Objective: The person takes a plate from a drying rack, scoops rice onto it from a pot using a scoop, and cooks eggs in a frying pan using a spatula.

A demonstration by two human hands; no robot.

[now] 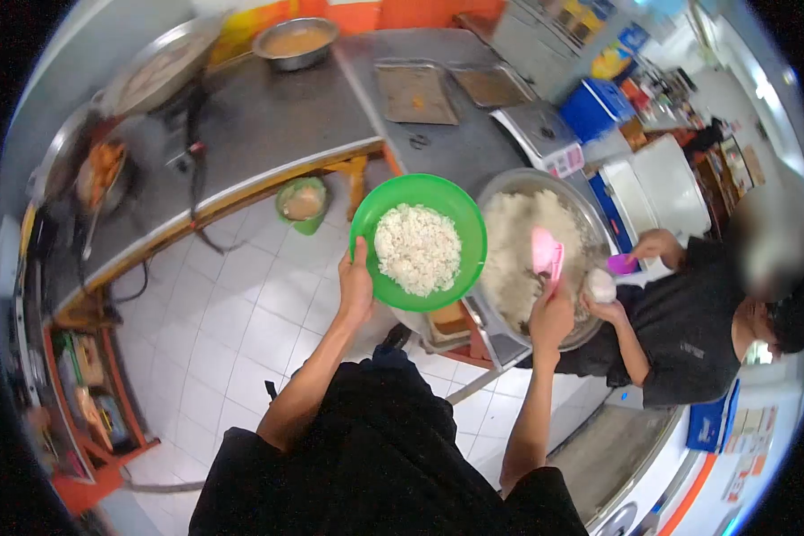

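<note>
My left hand grips the left rim of a green bowl, its thumb over the edge. White rice lies in the middle of that bowl. To the right, my right hand is closed on the handle of a pink scoop, which is over a large metal basin. Rice fills much of the basin. The bowl's right edge overlaps the basin's left side in view.
At the basin's right, a co-worker in dark clothes holds a purple scoop and a white rounded item. Behind stand a scale, trays and a metal bowl. A green bucket is below the counter edge.
</note>
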